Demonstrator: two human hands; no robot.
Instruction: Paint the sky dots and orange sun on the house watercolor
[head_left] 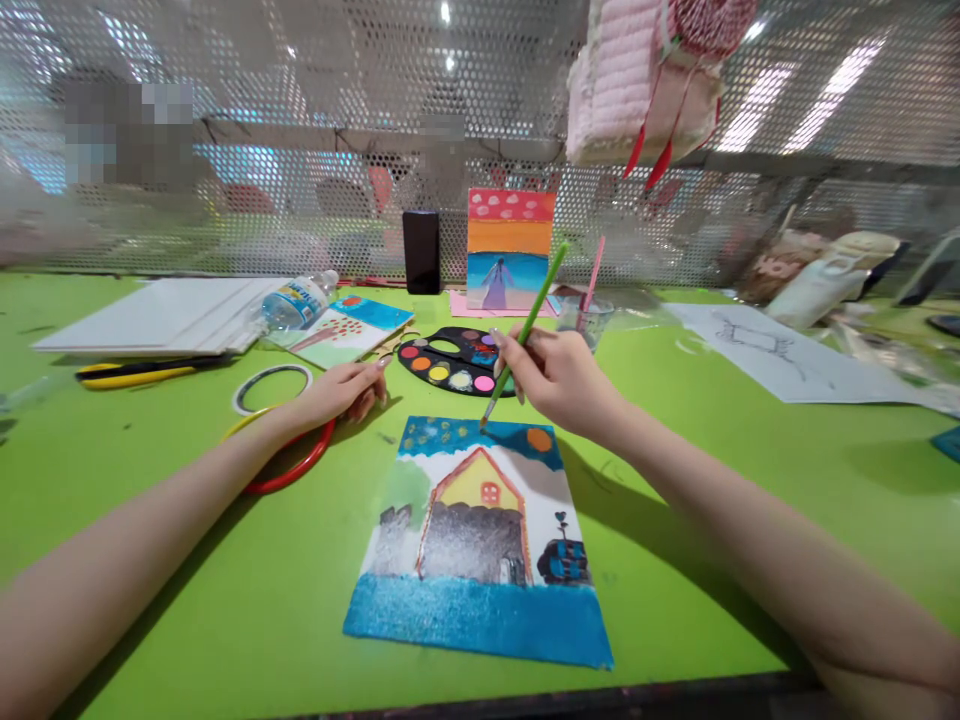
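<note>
My right hand (551,382) grips a green paintbrush (527,325), whose tip touches the dark blue sky at the top of a glittery painted card (469,545). The card shows a yellow-roofed house above a blue glitter band and lies flat on the green table (187,560). My left hand (337,392) rests on the table with loosely curled fingers, holding nothing. It is next to a black paint palette (450,360) with round colour wells, and just above a red ring (300,455).
A water bottle (296,303) lies on white boards (161,315). Nearby are a yellow-handled tool (142,373), a tape roll (271,388), a glass with a pink brush (583,320), an upright painted card (510,248), a black box (421,252), and a sketch sheet (787,352). Perforated metal mesh stands behind.
</note>
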